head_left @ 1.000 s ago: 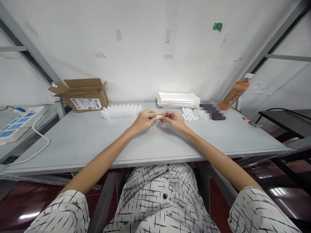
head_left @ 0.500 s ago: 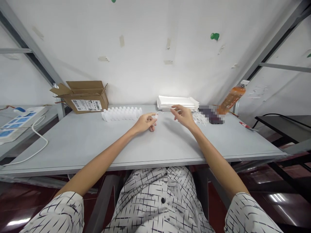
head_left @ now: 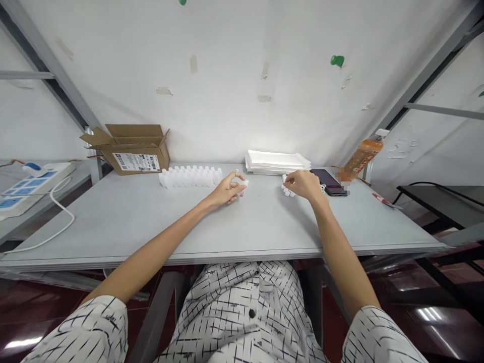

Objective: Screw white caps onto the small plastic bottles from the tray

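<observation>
Left grip [head_left: 229, 189]: narrow, thumb and forefinger closed on a small white piece [head_left: 246, 183], which sits right at the fingertips (too small to make out its exact form).
Right grip [head_left: 303, 184]: fingers bent down at the white cluster [head_left: 289, 192]; cannot tell whether they hold any of it.
White cluster: small, rounded pieces bunched on the smooth grey surface [head_left: 245, 227], partly hidden beneath the right grip.
White rows: pale, knob-topped pieces [head_left: 191, 177] packed close, beyond the left grip.
Stack: flat white layers [head_left: 278, 162], near the wall.
Box: brown cardboard [head_left: 136, 151], flaps open.
</observation>
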Tool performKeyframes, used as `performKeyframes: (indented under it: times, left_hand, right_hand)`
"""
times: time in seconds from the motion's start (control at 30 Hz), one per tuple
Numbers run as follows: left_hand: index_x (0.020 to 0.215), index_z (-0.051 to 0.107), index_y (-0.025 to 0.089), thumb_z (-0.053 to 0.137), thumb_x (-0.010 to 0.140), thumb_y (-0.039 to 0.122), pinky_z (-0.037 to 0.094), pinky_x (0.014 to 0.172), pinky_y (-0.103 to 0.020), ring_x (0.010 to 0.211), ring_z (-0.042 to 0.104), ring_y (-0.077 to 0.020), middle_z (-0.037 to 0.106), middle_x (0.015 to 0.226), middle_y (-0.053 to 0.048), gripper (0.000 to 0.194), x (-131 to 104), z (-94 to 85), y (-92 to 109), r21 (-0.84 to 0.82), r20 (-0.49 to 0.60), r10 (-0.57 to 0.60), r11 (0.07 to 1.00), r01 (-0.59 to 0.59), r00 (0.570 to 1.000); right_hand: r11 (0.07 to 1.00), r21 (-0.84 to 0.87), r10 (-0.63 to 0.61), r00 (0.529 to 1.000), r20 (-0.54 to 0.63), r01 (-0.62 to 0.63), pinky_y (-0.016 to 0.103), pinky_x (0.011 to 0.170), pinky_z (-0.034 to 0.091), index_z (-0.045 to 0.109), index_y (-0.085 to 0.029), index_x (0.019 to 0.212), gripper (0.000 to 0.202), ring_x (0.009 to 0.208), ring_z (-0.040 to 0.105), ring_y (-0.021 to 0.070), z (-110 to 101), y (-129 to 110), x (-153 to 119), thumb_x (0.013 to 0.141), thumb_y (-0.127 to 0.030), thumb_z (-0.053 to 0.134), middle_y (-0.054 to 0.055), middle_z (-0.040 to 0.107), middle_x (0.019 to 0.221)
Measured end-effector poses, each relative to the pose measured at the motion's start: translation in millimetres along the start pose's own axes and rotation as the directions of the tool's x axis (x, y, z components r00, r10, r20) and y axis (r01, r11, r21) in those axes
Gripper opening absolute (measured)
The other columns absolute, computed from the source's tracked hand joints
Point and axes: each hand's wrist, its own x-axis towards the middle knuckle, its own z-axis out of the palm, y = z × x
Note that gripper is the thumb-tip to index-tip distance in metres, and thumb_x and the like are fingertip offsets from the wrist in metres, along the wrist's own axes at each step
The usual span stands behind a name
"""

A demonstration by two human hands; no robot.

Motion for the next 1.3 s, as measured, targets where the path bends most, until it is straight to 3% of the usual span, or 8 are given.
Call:
performKeyframes:
  times: [0.3,0.63,0.83,0.93,1.0,1.1,1.17,1.3]
  left_hand:
    - [0.097,0.051,0.023,0.044,0.101,0.043,0.017,0.042,-0.015,0.045,0.03,-0.005,0.036,0.062,0.006,0.022,-2.6,7.9,10.6,-0.049,-0.194,-0.109,0.994,0.102,0.975]
    - [0.091,0.056,0.019,0.038,0.101,0.037,0.018,0.041,-0.016,0.042,0.023,-0.0061,0.031,0.056,0.007,0.027,-3.3,9.8,7.8,-0.017,-0.262,-0.095,0.995,0.094,0.96]
    - [0.091,0.063,0.016,0.043,0.097,0.036,0.026,0.043,-0.017,0.047,0.03,-0.0083,0.026,0.056,0.007,0.029,-3.8,10.8,11.8,0.004,-0.305,-0.084,0.996,0.09,0.949]
    - [0.093,0.065,0.016,0.047,0.095,0.041,0.031,0.046,-0.017,0.051,0.035,-0.0093,0.028,0.057,0.006,0.03,-4.0,10.2,10.1,0.026,-0.3,-0.045,0.998,0.055,0.953]
    - [0.095,0.066,0.016,0.049,0.094,0.043,0.03,0.045,-0.017,0.052,0.037,-0.0092,0.029,0.058,0.006,0.032,-4.1,10.6,8.1,0.031,-0.29,-0.031,0.999,0.042,0.957]
    - [0.101,0.066,0.015,0.049,0.095,0.044,0.024,0.043,-0.017,0.049,0.037,-0.009,0.028,0.056,0.007,0.034,-4.9,13.8,6.7,0.004,-0.267,-0.062,0.998,0.066,0.962]
    - [0.106,0.065,0.015,0.046,0.097,0.042,0.02,0.041,-0.017,0.045,0.034,-0.0085,0.029,0.054,0.007,0.034,-6.0,17.0,6.8,-0.041,-0.24,-0.105,0.994,0.098,0.965]
    - [0.11,0.062,0.017,0.041,0.1,0.039,0.017,0.041,-0.016,0.041,0.027,-0.0063,0.032,0.054,0.007,0.032,-7.7,22.6,7.3,-0.129,-0.181,-0.141,0.985,0.118,0.973]
  right_hand:
    - [0.998,-0.056,0.016,0.996,0.086,-0.011,0.027,0.07,0.043,0.079,-0.025,0.093,0.026,0.093,0.068,0.0216,-0.3,1.0,-1.0,0.074,-0.016,0.063,0.003,0.077,0.097]
    - [0.997,-0.078,0.036,0.995,0.095,-0.029,0.028,0.07,0.043,0.079,-0.026,0.092,0.025,0.091,0.067,0.0219,-1.7,2.9,-3.8,0.075,-0.018,0.062,0.003,0.076,0.094]
    - [0.978,0.171,-0.126,0.991,0.043,0.117,0.027,0.07,0.044,0.077,-0.02,0.078,0.021,0.083,0.066,0.0188,0.0,1.2,-3.0,0.07,-0.011,0.059,0.003,0.077,0.086]
    - [0.81,0.555,-0.194,0.98,-0.048,0.188,0.028,0.064,0.046,0.076,-0.017,0.078,0.014,0.066,0.062,0.0158,2.0,-11.3,-4.8,0.073,-0.022,0.063,0.004,0.073,0.075]
    - [0.578,0.792,-0.193,0.976,-0.097,0.193,0.028,0.057,0.046,0.076,-0.016,0.083,0.022,0.058,0.058,0.014,4.2,-25.6,-7.5,0.073,-0.034,0.069,0.004,0.07,0.07]
    - [0.285,0.936,-0.203,0.968,-0.15,0.205,0.028,0.052,0.048,0.075,-0.015,0.08,0.028,0.058,0.057,0.0135,8.0,-48.6,-12.8,0.067,-0.04,0.077,0.004,0.068,0.07]
    - [0.204,0.96,-0.224,0.964,-0.146,0.193,0.029,0.054,0.051,0.074,-0.016,0.077,0.026,0.06,0.059,0.0139,9.7,-59.3,-16.1,0.065,-0.038,0.079,0.004,0.069,0.072]
    - [0.162,0.977,-0.242,0.965,-0.098,0.139,0.03,0.058,0.055,0.074,-0.016,0.075,0.021,0.061,0.061,0.0139,10.3,-64.8,-20.1,0.064,-0.033,0.08,0.002,0.068,0.068]
